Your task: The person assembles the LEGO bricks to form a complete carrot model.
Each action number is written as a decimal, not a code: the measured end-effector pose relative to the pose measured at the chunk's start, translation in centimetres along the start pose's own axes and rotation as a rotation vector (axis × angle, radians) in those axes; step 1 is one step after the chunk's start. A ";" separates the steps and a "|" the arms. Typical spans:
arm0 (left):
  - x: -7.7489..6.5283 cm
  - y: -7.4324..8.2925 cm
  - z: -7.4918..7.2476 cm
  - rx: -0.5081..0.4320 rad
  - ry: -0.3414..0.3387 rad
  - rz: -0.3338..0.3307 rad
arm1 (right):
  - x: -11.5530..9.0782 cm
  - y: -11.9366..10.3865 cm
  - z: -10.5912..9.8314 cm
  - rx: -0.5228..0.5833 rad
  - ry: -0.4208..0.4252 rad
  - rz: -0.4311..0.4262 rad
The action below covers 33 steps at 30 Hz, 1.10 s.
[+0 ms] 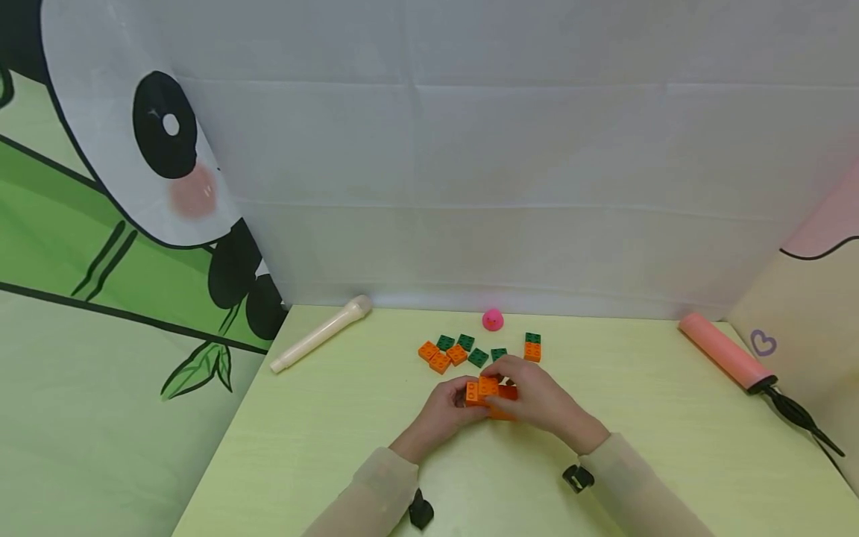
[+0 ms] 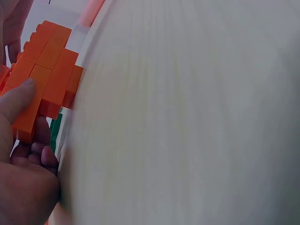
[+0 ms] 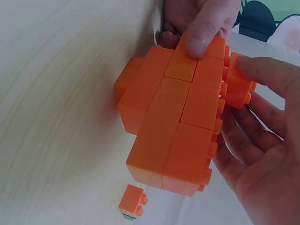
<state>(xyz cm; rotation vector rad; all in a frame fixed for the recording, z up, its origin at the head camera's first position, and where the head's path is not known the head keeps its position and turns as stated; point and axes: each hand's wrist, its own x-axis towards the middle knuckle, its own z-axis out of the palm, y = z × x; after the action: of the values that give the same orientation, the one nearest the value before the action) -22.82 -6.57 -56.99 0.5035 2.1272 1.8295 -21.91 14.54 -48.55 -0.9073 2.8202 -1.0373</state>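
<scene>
My left hand (image 1: 443,415) grips one end of a block of joined orange toy building bricks (image 3: 183,112), its thumb laid along the side. The joined bricks are stepped, with studs showing along one edge in the right wrist view. Between the thumb and fingers of my right hand (image 1: 546,399) is a small orange brick (image 3: 236,84), pinched right at the studded edge of the block. Behind the hands lie several loose bricks, among them an orange brick (image 1: 439,363) and a green brick (image 1: 466,342).
A green brick joined to an orange one (image 1: 532,350) is behind my right hand. Farther back sits a pink ball (image 1: 493,320). A whitish tube (image 1: 322,334) lies at the table's left edge, and a pink hand pump (image 1: 728,354) at the right. White cloth (image 1: 537,149) hangs behind.
</scene>
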 end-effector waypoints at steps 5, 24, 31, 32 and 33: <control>0.0 -0.1 0.0 0.001 -0.002 0.001 | 0.2 0.0 0.2 -0.035 -0.004 0.008; -0.1 0.0 0.1 -0.023 0.003 -0.008 | 0.3 -1.2 0.1 -0.158 0.012 -0.015; -0.2 0.2 0.0 -0.008 0.008 -0.016 | 0.3 -1.4 0.3 -0.162 0.029 0.009; -0.2 0.2 0.0 -0.011 0.006 -0.015 | 0.3 -1.4 0.3 -0.162 0.031 0.012; -0.2 0.2 0.0 -0.014 0.003 -0.014 | 0.3 -1.4 0.3 -0.158 0.031 0.012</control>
<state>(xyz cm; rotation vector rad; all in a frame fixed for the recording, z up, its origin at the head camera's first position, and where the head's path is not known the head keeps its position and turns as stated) -22.58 -6.63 -56.79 0.4812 2.1128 1.8378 -21.32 13.32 -47.90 -0.8912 2.9645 -0.8440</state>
